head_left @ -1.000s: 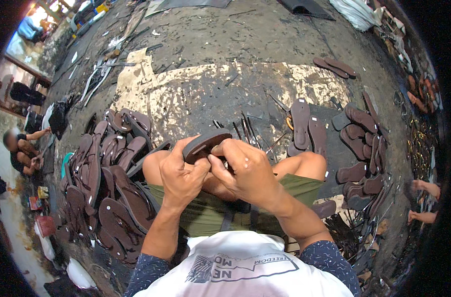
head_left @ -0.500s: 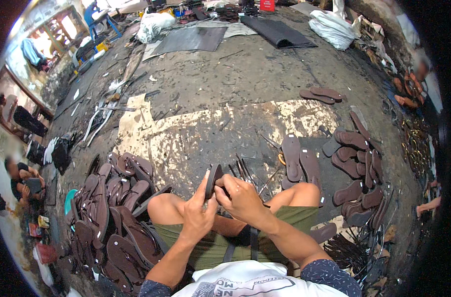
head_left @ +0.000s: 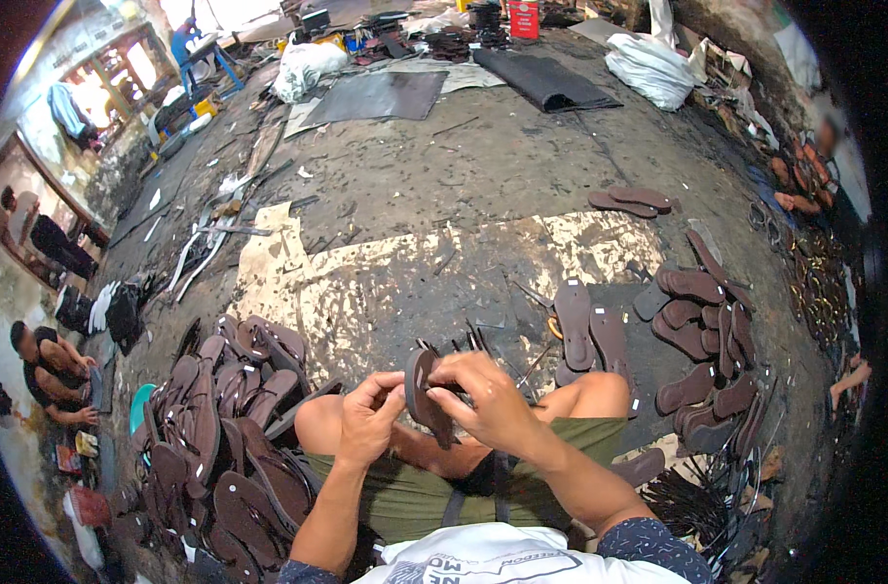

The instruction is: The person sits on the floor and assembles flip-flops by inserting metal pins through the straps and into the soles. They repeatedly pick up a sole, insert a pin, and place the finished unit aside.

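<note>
Both hands, left hand (head_left: 369, 425) and right hand (head_left: 488, 401), grip an upright dark sandal sole (head_left: 423, 389) above the knees.

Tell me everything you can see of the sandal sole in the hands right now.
The sandal sole is dark brown, flat and elongated, rubber-like by its look. It stands nearly on edge, toe up, above the person's lap. The left hand pinches its left side; the right hand covers its right side from above. Whether a strap is fitted cannot be told.
</note>
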Available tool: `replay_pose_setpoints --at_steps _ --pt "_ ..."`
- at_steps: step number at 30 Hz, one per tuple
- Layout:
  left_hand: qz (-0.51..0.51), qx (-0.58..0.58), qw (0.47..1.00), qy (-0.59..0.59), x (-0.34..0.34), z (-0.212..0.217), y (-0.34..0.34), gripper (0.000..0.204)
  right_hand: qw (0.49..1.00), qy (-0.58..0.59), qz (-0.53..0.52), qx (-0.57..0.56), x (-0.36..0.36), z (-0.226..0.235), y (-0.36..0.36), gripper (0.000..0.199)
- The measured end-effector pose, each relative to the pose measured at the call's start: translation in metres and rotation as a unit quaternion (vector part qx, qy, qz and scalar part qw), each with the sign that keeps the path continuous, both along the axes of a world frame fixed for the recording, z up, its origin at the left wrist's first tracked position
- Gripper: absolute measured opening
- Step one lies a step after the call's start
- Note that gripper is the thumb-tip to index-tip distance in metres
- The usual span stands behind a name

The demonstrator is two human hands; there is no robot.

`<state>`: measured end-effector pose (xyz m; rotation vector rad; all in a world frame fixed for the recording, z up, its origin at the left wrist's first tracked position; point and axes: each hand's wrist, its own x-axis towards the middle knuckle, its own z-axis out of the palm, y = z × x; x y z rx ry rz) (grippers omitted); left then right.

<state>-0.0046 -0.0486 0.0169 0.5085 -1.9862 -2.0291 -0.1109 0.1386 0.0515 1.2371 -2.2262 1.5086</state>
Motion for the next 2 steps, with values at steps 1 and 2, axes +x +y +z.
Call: replay_pose_setpoints --at_steps 1,2 --pt "0.049 -0.041 0.998 -0.001 0.0003 -0.0019 -0.0019 0.022 0.995 0.087 -0.032 -0.021 -0.0009 0.0089 -0.0005 0.021" --pt "0.095 -0.080 0.992 -0.003 0.0014 -0.0048 -0.0035 0.021 0.996 0.084 -0.031 -0.019 0.0006 0.0077 -0.0005 0.021"
